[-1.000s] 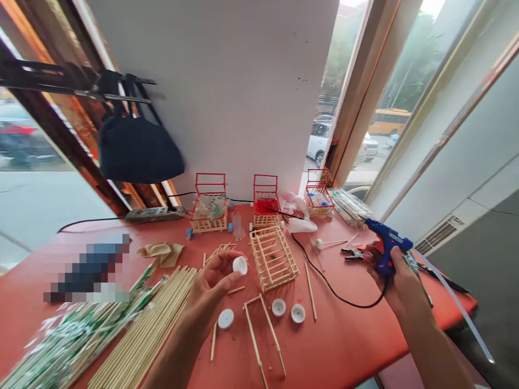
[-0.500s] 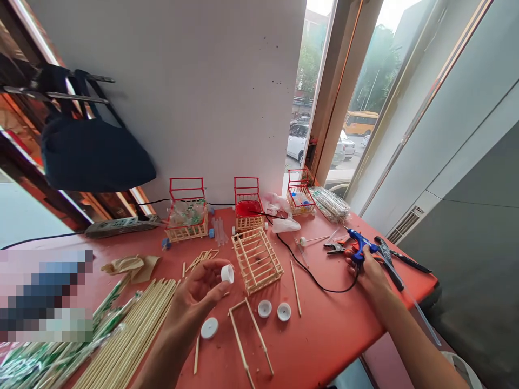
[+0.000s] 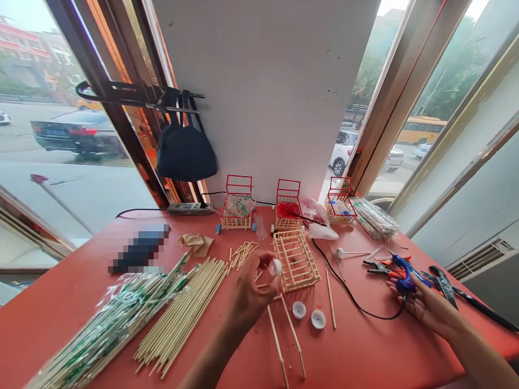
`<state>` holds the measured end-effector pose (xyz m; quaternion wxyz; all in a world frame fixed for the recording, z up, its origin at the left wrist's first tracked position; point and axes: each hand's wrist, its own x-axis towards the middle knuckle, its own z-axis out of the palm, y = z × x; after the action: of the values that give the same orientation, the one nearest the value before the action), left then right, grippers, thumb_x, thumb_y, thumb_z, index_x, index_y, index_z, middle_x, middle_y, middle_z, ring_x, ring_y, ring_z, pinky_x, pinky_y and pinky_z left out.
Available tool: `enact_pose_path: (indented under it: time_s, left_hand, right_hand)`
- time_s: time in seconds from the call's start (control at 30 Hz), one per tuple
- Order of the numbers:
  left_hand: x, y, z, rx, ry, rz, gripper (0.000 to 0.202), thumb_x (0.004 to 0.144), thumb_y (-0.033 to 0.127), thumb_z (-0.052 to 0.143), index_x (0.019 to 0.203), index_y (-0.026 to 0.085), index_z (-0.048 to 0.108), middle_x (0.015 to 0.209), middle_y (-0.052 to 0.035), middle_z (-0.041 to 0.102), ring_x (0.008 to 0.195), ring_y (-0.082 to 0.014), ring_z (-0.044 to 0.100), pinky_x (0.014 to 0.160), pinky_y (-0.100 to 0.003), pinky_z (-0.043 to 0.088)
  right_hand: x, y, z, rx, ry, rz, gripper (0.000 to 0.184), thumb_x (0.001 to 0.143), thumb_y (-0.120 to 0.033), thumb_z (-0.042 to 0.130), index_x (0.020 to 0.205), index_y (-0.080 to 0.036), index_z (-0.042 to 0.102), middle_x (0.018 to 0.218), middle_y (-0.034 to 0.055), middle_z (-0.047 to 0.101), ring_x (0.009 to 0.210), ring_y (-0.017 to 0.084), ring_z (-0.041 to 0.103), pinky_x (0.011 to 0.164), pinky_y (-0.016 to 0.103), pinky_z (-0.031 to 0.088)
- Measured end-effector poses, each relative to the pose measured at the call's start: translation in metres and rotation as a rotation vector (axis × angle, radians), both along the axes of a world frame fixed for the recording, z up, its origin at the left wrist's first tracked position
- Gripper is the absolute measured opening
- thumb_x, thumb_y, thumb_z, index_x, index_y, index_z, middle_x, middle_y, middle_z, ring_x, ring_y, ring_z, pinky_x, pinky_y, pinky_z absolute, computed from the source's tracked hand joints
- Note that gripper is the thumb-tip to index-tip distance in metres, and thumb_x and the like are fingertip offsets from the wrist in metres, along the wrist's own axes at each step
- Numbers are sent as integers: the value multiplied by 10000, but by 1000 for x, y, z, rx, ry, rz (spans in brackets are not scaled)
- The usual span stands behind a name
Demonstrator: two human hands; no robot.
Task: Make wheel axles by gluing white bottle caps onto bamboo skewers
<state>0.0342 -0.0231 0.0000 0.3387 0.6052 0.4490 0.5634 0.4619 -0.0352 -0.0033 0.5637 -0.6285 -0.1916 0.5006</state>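
My left hand (image 3: pixel 253 286) pinches a small white bottle cap (image 3: pixel 275 267) between thumb and fingers, above the table. Just behind it stands a basket-like frame of thin wooden sticks (image 3: pixel 298 259). Under the hand lies a narrow open stick frame (image 3: pixel 290 329), its near end towards me. Two more white caps, one left (image 3: pixel 299 310) and one right (image 3: pixel 318 319), rest hollow side up beside it. At the right, my right hand (image 3: pixel 425 308) has its fingers around the handle of a blue glue gun (image 3: pixel 405 270), low over the pliers (image 3: pixel 377 266).
Three small stick carts with red handles, left (image 3: pixel 236 216), middle (image 3: pixel 288 216) and right (image 3: pixel 341 208), stand along the wall. Loose sticks (image 3: pixel 182 313) and wrapped sticks (image 3: pixel 121 319) lie at the left. The glue gun's black cord (image 3: pixel 344 289) crosses the red table (image 3: pixel 357 356).
The view has turned left, so the table's left side shows more. My left hand still holds the cap, turned more towards me and nearer the basket frame. My right hand stays at the glue gun.
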Motion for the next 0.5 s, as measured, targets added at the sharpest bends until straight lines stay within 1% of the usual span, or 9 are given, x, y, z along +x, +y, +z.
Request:
enact_pose_path:
  time_s: [0.1,0.17,0.2,0.27,0.33,0.37,0.4,0.43,0.5]
  left_hand:
    - [1,-2,3,82,96,17,315,750,58,695,1002,246,683,1007,-45,680,940,-247,630,863,-340,477]
    - [1,-2,4,108,97,21,323,754,53,690,1011,250,693,1026,-53,680,963,-258,633,868,-341,473]
    - [1,-3,5,110,91,22,330,754,53,691,1018,250,699,1044,-58,679,979,-262,636,876,-342,473]
    - [1,-3,5,111,87,33,338,747,52,695,1025,244,709,1082,-69,669,1006,-267,644,886,-343,478]
    - [2,-4,6,109,111,36,332,753,62,697,1035,238,708,1110,-74,663,1016,-265,650,883,-341,488]
    - [2,-5,5,112,129,31,328,762,69,693,1045,236,702,1110,-72,665,1007,-259,652,873,-338,492]
    - [3,-7,5,113,145,21,335,776,76,685,1069,237,690,1100,-66,670,990,-248,653,859,-334,496]
    - [4,-8,4,113,158,8,351,791,85,677,1105,240,672,1084,-57,677,968,-236,652,845,-331,500]
    - [7,-11,2,107,160,-19,410,822,106,667,1201,255,619,1055,-35,683,923,-210,646,823,-324,508]
  right_hand:
    - [-1,-3,0,-146,28,34,162,984,-201,581,1060,-165,720,828,165,820,752,283,823,601,299,691]
    - [6,-6,-1,-211,-50,37,100,949,-231,633,959,-181,720,761,156,809,695,295,813,588,327,690]
    - [12,-9,-2,-240,-118,48,83,922,-257,673,899,-191,718,725,150,800,654,298,802,561,339,683]
    - [25,-15,1,-299,-320,95,162,857,-327,754,769,-201,706,647,144,773,547,288,760,436,323,623]
    - [28,-21,11,-321,-575,170,234,802,-399,791,699,-203,715,606,135,753,465,261,704,303,260,477]
    - [23,-23,18,-314,-697,204,217,755,-398,816,691,-207,736,600,125,749,468,262,693,298,255,449]
    - [13,-24,26,-191,-800,235,220,746,-436,813,740,-220,771,634,110,759,512,256,695,331,256,464]
    - [-3,-23,34,-32,-852,293,291,772,-519,781,825,-234,802,702,109,774,575,252,696,380,265,490]
    - [-49,-17,44,179,-762,478,460,804,-626,744,1031,-231,812,936,135,797,814,280,722,568,304,575]
